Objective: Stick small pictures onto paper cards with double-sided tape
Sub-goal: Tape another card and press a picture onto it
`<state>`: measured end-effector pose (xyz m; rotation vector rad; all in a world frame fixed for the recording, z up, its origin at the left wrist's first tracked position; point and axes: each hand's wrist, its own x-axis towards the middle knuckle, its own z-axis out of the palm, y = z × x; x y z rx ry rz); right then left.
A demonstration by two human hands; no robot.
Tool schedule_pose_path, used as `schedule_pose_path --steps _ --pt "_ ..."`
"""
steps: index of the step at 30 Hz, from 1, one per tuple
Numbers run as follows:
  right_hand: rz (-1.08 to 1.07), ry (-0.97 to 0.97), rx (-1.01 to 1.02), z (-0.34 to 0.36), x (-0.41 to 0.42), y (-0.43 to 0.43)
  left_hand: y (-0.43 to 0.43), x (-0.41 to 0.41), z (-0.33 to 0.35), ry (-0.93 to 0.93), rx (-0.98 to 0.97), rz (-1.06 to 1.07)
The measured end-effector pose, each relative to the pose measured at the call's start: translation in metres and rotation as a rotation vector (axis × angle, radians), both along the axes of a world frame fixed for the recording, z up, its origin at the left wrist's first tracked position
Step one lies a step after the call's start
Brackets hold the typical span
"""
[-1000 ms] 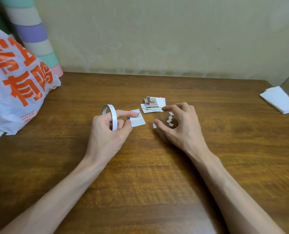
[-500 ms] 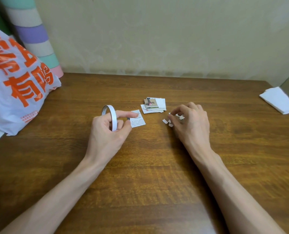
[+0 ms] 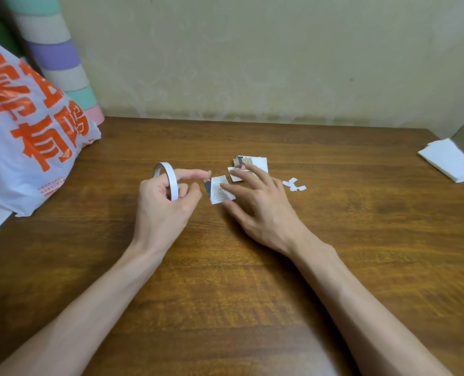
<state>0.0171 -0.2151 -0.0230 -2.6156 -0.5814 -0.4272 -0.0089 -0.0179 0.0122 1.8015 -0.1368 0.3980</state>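
Left hand grips the tape roll. Right hand, fingers spread, touches the card at its right edge. Paper scraps lie near, farther right.

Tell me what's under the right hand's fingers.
The printed card and the near edge of the picture stack show under the right hand. The hand covers the rest, and motion blur hides any contact.
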Motion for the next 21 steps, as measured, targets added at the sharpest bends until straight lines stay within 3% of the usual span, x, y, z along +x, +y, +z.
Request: schedule_pose_path --steps 3,7,13,21 --pt "0.031 -0.006 -0.015 -0.002 -0.002 0.003 0.003 0.002 0.001 0.011 -0.008 0.039" --pt "-0.010 -0.012 0.134 0.000 0.000 -0.003 0.002 0.003 0.000 0.012 -0.007 0.047" --pt "-0.101 0.060 -0.044 0.011 -0.001 0.004 0.002 0.003 -0.001 0.013 0.002 0.045" --pt "-0.163 -0.062 0.062 0.004 0.000 0.016 0.002 0.003 0.001 0.030 0.012 0.034"
